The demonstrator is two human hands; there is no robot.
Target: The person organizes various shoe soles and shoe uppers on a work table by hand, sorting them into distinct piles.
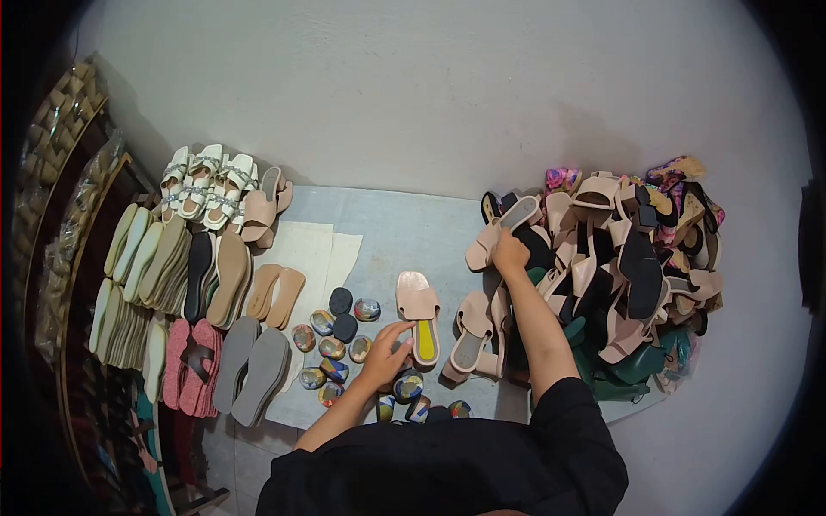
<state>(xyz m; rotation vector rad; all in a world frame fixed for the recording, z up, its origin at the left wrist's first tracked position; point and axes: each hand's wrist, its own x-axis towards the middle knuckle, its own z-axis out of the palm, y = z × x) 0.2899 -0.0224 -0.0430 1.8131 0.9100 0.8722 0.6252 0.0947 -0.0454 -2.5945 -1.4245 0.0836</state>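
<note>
A pale pink slide sandal (pixel 418 297) with a bright yellow patch on its footbed lies in the middle of the table. My left hand (pixel 385 357) is beside it, fingers stretched out and apart, the fingertips at its edge. Further right, my right hand (pixel 511 251) is closed on another pink sandal (pixel 483 248), which has a grey insole and rests at the edge of a pile. My fingers partly cover its side. Between my arms sits another pink sandal (pixel 471 331). Several round, colourfully patterned heel-like pieces (pixel 332 347) lie around my left hand.
A heap of sandals (pixel 641 267) fills the right side. At left are stacked insoles (pixel 163 258), grey soles (pixel 258 370), pink footwear with a brown strap (pixel 194 365) and white sandals (pixel 206 185). A shelf (pixel 95 172) stands beyond them; a wall (pixel 430 95) rises behind the table.
</note>
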